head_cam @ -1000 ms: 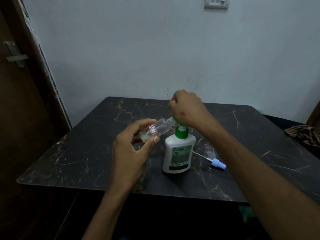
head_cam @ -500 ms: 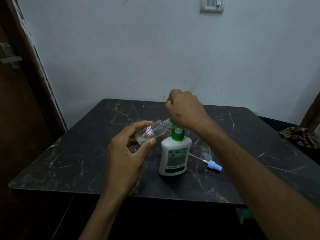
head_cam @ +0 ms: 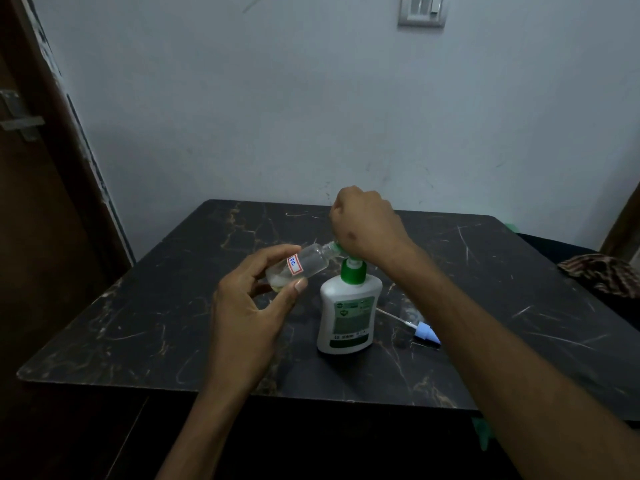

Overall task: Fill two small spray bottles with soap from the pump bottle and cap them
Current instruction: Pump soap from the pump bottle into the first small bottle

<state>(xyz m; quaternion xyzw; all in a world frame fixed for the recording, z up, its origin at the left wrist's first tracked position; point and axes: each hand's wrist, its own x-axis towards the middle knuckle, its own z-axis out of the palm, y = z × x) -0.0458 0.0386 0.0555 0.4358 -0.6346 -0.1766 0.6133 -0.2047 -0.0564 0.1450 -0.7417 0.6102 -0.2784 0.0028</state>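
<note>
A white pump bottle (head_cam: 348,315) with a green collar stands near the middle of the black marble table (head_cam: 138,327). My right hand (head_cam: 367,225) sits curled on top of its green pump head, which is mostly hidden under the fist. My left hand (head_cam: 249,306) holds a small clear spray bottle (head_cam: 304,264) with a red-edged label, tilted, its open mouth at the pump's nozzle. A little pale liquid lies in the bottle's low end. A blue spray cap (head_cam: 426,332) with a thin white dip tube lies on the table right of the pump bottle.
A patterned cloth (head_cam: 602,273) lies at the right edge beyond the table. A brown door (head_cam: 31,209) stands at the left and a pale wall runs behind the table. A wall switch plate (head_cam: 421,10) sits high up.
Both hands and bottles keep the same pose. The pump stem shows a bit more above the collar than a second ago. The camera has shifted slightly.
</note>
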